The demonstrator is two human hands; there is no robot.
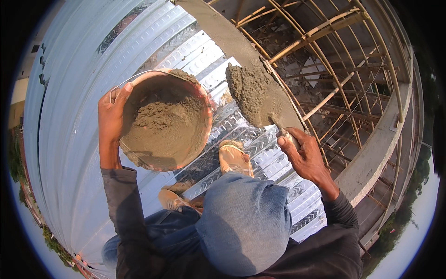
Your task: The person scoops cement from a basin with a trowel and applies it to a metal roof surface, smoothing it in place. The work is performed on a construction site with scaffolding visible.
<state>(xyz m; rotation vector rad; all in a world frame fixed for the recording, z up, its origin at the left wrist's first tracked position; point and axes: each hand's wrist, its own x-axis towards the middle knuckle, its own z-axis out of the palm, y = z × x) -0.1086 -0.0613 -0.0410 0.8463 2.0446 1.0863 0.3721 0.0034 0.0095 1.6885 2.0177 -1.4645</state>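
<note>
My left hand is closed on the rim and wire handle of an orange bucket. The bucket is tilted, its mouth facing up, with grey wet mortar inside and smeared along the rim. In my right hand is the handle of a trowel. Its neck runs into the near end of a strip of mortar along the edge of the metal decking; the blade is hidden or coated, so I cannot make it out. A rough heap stands on the strip's left side.
Ribbed metal decking spreads to the left and under my shoes. Past the mortar strip the deck ends at a drop, with bamboo scaffolding below. A curved concrete beam lies at the right. My knee in jeans rises between my arms.
</note>
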